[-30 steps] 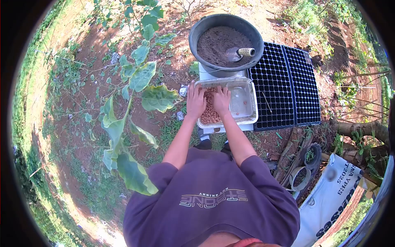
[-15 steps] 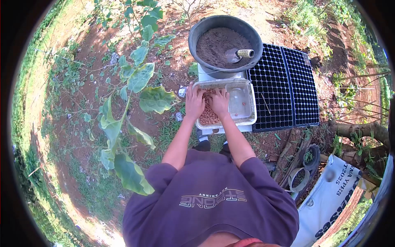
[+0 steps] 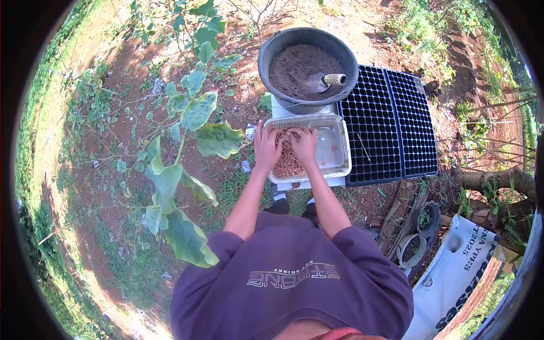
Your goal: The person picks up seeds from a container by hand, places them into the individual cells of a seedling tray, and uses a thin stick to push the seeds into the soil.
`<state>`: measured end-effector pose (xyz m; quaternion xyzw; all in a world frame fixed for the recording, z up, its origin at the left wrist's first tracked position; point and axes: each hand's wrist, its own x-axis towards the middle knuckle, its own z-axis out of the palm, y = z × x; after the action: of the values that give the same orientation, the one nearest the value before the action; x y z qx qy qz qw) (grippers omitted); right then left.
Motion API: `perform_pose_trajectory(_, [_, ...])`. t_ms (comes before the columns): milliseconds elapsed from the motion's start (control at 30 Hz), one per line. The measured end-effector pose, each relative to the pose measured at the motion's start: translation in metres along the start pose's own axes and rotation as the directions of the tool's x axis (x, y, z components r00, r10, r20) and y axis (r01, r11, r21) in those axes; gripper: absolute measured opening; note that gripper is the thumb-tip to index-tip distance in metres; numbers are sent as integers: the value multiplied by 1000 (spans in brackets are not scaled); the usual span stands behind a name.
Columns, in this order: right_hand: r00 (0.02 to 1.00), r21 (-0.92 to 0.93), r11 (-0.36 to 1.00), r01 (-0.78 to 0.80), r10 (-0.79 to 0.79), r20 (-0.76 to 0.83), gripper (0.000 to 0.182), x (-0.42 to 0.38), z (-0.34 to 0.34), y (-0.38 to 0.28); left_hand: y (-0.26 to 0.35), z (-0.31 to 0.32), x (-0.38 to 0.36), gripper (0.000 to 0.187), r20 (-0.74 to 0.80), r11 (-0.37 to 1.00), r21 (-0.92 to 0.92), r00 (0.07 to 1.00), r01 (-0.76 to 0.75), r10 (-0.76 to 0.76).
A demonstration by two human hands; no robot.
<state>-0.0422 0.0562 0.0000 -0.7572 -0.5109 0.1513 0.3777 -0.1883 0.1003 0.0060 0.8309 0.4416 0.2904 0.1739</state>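
Observation:
Reddish-brown seeds or beans (image 3: 288, 163) fill the left part of a light rectangular tray (image 3: 347, 148). At the tray's left side, my left hand (image 3: 267, 146) lies over the rim and the seeds, its fingers spread. My right hand (image 3: 304, 145) is in the middle of the tray, at the right edge of the seeds, with its fingers bent down into them. Whether seeds are between its fingertips is too small to tell. The right part of the tray shows its pale bottom with a few stray seeds.
Behind the tray is a round black basin (image 3: 266, 76) of soil with a trowel (image 3: 326, 82). Black seedling trays (image 3: 391, 124) lie to the right, a thin stick (image 3: 363, 146) on them. A leafy plant (image 3: 198, 110) stands at left, a printed banner (image 3: 453, 277) at lower right.
My right hand's fingers have drawn together and bent more over the seeds. The view has shifted slightly, so the basin and tray appear a little lower.

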Motion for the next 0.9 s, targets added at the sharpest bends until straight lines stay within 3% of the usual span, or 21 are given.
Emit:
perform_pose_trajectory(67, [999, 227, 973, -43, 48, -15, 16, -3, -15, -2, 9, -2, -2, 33, -65, 998, -59, 997, 32, -36])
perform_pose_trajectory(267, [982, 526, 830, -183, 182, 55, 19, -14, -68, -29, 62, -35, 10, 25, -130, 971, -239, 991, -5, -27])
perform_pose_trajectory(467, [954, 801, 530, -279, 248, 168, 24, -11, -105, -46, 82, -46, 27, 24, -164, 941, -328, 986, -84, 31])
perform_pose_trajectory(567, [960, 804, 535, -259, 235, 153, 25, -12, -118, -53, 95, -52, 33, 24, -191, 927, -356, 980, -114, 48])
perform_pose_trajectory(667, [961, 866, 435, -246, 224, 161, 25, -16, -123, -56, 103, -57, 36, 24, -227, 927, -331, 968, -177, 104])
perform_pose_trajectory(767, [965, 879, 420, -227, 221, 143, 22, -18, -126, -56, 110, -60, 38, 24, -248, 915, -345, 961, -208, 125])
perform_pose_trajectory(900, [979, 846, 509, -157, 190, 67, 21, -19, -132, -57, 114, -60, 41, 22, -269, 913, -302, 943, -274, 194])
